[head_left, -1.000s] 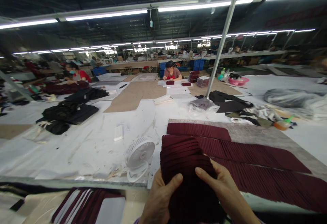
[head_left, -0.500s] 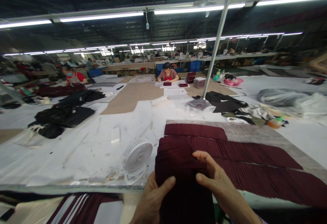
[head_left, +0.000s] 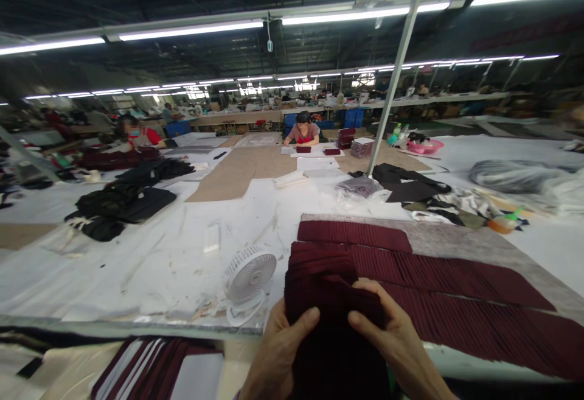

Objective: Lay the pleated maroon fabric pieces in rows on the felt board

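stack (head_left: 319,269) gripped from both sides

the maroon stack is at the near edge of the table (head_left: 177,266), in front of the body. left hand (head_left: 283,345) grasps its left side, right hand (head_left: 392,330) its right; both thumbs press the near face, fingers mostly hidden behind. this opposed hold probably keeps the loose layers together. the upper layers are fanned in ridges, one puckered by the right fingers. whether the stack rests on anything: cannot tell, its lower part is dark.

to the right, three maroon rows (head_left: 456,275) lie fanned on a grey sheet (head_left: 438,235), each piece overlapping the next, likely so edges stay easy to reach. fan (head_left: 253,272) stands just left, grille angled this way, perhaps for cooling.
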The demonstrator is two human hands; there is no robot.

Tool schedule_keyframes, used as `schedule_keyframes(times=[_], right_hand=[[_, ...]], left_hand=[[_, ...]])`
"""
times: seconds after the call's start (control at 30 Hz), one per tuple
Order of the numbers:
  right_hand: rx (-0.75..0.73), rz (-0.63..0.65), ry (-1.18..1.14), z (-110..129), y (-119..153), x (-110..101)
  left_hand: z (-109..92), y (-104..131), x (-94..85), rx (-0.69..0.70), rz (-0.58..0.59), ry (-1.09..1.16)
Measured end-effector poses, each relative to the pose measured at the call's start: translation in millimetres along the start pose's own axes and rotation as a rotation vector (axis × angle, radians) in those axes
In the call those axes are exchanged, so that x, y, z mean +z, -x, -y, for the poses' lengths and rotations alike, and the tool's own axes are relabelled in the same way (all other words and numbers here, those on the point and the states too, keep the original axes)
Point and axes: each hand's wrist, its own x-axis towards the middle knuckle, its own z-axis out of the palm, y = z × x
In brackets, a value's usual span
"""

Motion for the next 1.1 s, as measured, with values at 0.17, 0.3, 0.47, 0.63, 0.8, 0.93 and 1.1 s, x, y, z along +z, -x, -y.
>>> schedule_keyframes(times=[0.17,0.3,0.47,0.63,0.8,0.93,1.1], right_hand=[[-0.101,-0.037,-0.074,-8.4,-1.6,-1.6],[-0.128,-0.027,-0.087,-12.0,-0.7,-4.6],[-0.085,0.0,-0.068,-9.3,0.5,-4.7],[-0.032,0.033,-0.107,1.3,-1.5,-3.3],[0.004,0.073,-0.185,4.3,-4.1,-4.4],[0.051,0.152,-0.167,0.4,-0.9,-2.1],[0.22,0.069,-0.166,-1.6,5.2,7.8]], left_hand=[[0.2,-1.5,0.4,0.014,-0.024,0.008],[0.3,-1.8,-2.3,0.02,-0.011,-0.005],[0.0,-1.6,-1.9,0.016,-0.01,-0.001],[-0.2,-0.1,-2.6,0.009,-0.014,-0.039],[-1.4,-0.3,-7.5,-0.01,-0.018,-0.079],[-2.8,-2.2,-5.4,0.001,0.0,-0.063],[0.0,-5.8,-2.0,0.011,0.015,0.0]])
